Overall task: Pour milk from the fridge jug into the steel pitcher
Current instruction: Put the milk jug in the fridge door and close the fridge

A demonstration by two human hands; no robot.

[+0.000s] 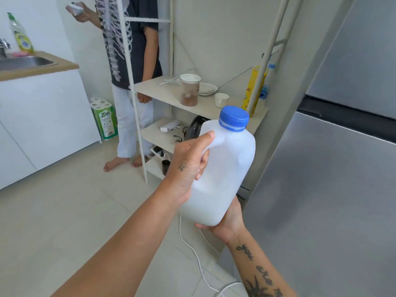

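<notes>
A translucent plastic milk jug (227,168) with a blue screw cap (234,118) is held in mid-air in front of me, tilted a little to the right, cap on. Milk fills roughly its lower half. My left hand (188,166) grips the jug's handle, fingers curled through it. My right hand (227,221) cups the jug's bottom from below, its fingers mostly hidden behind the jug. No steel pitcher is in view.
A steel fridge (321,179) stands shut at the right. A white shelf rack (192,99) ahead holds a lidded jar, plates and a small white cup. A person (132,61) stands beside the rack. A sink counter (32,65) is at the left. A white cable (192,254) lies on the floor.
</notes>
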